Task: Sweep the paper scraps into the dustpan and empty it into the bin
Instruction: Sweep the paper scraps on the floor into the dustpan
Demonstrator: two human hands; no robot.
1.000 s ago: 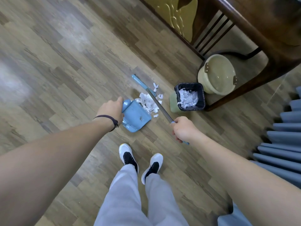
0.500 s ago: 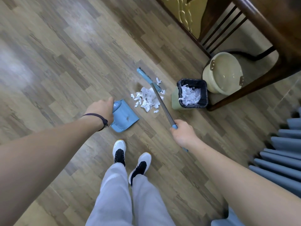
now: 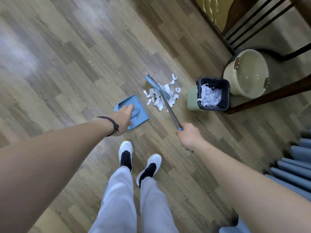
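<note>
The left hand (image 3: 123,119) reaches down to the blue dustpan (image 3: 134,110) on the wood floor (image 3: 67,64), fingers curled around its handle in a grip, with a dark band (image 3: 111,123) around the wrist. The pan seems to lie flat, though the hand hides much of it, and it looks bare of paper. Just beyond and to the right of that hand, apart from the pan's edge, the white scraps (image 3: 161,96) lie in a loose pile on the floor. The right hand (image 3: 189,137) is closed around the end of the broom (image 3: 168,106), whose shaft runs forward and left from the fist to a blue head resting among the scraps. Beyond the right hand and slightly to its right stands the bin (image 3: 212,94), lined in black, already holding crumpled white paper. A cream bucket (image 3: 247,74) sits just past the bin, under dark furniture legs. Below both hands stand two white and black shoes (image 3: 139,161).
</note>
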